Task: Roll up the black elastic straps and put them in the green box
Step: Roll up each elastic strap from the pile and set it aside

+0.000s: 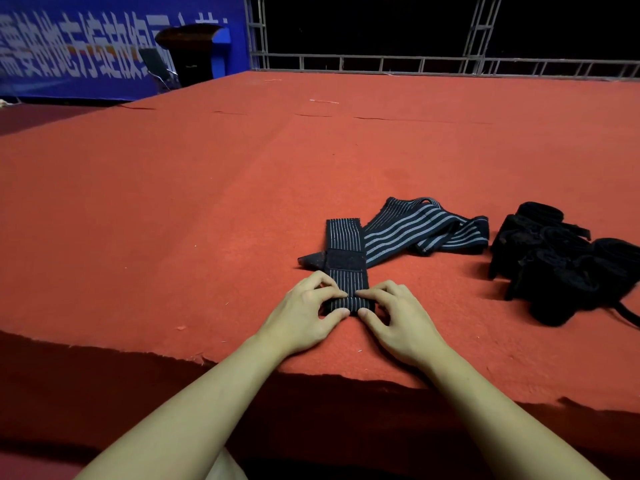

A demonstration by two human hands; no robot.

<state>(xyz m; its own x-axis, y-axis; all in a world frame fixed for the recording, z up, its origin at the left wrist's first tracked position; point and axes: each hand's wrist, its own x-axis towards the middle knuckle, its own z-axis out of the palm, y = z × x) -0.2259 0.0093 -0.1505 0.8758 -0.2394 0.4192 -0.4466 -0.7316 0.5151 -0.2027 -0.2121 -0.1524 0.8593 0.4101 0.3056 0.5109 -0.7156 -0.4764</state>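
Two bare forearms reach over the frayed edge of a red carpeted platform (173, 188), where the left hand (304, 315) and right hand (398, 317) pinch the rolled near end of a black striped elastic strap (346, 251). Right of it sits a dark heap of straps (561, 268), individual pieces indistinguishable, cut by the frame. Behind stand a blurred blue banner (104, 46) and metal truss (450, 62).

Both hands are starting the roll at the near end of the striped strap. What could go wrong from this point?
1. The roll is only a turn or so thick, pinched by the left hand and right hand; it could spring open or wind crooked.
2. The black fastening patch crosses the strap ahead and may snag the roll.
3. The second striped strap touches this one and might get dragged along.
4. No green box is visible.
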